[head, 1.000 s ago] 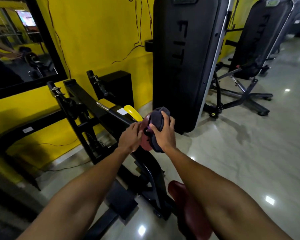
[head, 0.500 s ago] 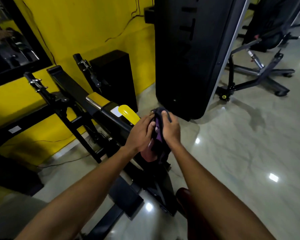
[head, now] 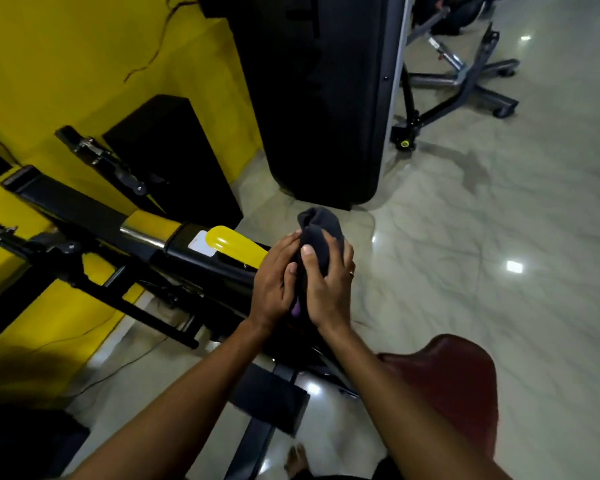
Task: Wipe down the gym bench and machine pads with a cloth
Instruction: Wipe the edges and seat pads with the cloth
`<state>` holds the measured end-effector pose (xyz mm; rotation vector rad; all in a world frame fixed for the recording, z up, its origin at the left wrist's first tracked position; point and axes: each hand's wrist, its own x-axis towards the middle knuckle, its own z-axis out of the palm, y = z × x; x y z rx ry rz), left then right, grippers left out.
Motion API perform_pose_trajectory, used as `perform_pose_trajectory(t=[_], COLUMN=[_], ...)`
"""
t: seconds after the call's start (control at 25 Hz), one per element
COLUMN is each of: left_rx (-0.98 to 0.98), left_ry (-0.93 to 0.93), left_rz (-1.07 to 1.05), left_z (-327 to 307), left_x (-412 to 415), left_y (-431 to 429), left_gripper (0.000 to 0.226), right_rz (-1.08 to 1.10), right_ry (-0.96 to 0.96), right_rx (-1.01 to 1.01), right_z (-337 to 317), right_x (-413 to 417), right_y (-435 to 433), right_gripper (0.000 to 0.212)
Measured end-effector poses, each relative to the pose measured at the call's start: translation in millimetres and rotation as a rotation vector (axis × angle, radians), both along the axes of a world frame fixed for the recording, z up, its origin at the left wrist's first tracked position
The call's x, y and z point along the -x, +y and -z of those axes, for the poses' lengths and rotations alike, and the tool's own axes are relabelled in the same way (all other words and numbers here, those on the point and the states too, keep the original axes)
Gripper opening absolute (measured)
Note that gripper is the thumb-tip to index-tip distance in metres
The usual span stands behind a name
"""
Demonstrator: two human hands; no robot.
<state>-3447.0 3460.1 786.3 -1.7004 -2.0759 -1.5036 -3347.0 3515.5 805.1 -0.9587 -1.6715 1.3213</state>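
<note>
Cloth: a bunched dark grey fabric cloth, held up between both hands, above the black machine frame.
Left hand: closed on the cloth's left side, thumb pressed into it.
Right hand: wrapped on the cloth's right side, touching the left.
Pad: a dark red padded seat, low right, apart from the cloth.
Lever: a glossy yellow plastic handle, just left of the hands.

**Around the gym floor**

A yellow lever lies just left of the hands, on a black machine frame. Farther left rises a yellow wall with a black box against it. Beyond the hands stands a tall black shroud. To the right spreads glossy marble floor.
</note>
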Motion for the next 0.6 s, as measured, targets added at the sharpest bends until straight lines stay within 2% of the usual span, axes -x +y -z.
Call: perform_pose_trajectory(t=[0.08,0.2,0.32,0.4,0.52,0.6], left_rx=[0.010,0.013,0.048,0.119,0.266,0.365], left_ry=[-0.021,-0.018,-0.031,0.013,0.147,0.156], left_rz=[0.026,0.060,0.089,0.094,0.100,0.152], left_z=[-3,-3,-8,-13,-30,-37], left_x=[0,-2,1,2,9,16], left_y=[2,2,2,-1,-3,3], left_gripper=[0.045,0.045,0.043,0.043,0.044,0.049], right_rz=[0.008,0.023,0.017,0.004,0.104,0.139], right_ry=[0.096,0.137,0.125,0.120,0.141,0.197], right_rx=[0.055,0.313,0.617,0.742,0.717,0.562], right_z=[9,37,58,61,48,31], right_x=[6,17,18,21,22,22], right_y=[9,43,57,58,39,19], right_gripper=[0.049,0.063,0.052,0.050,0.079,0.078])
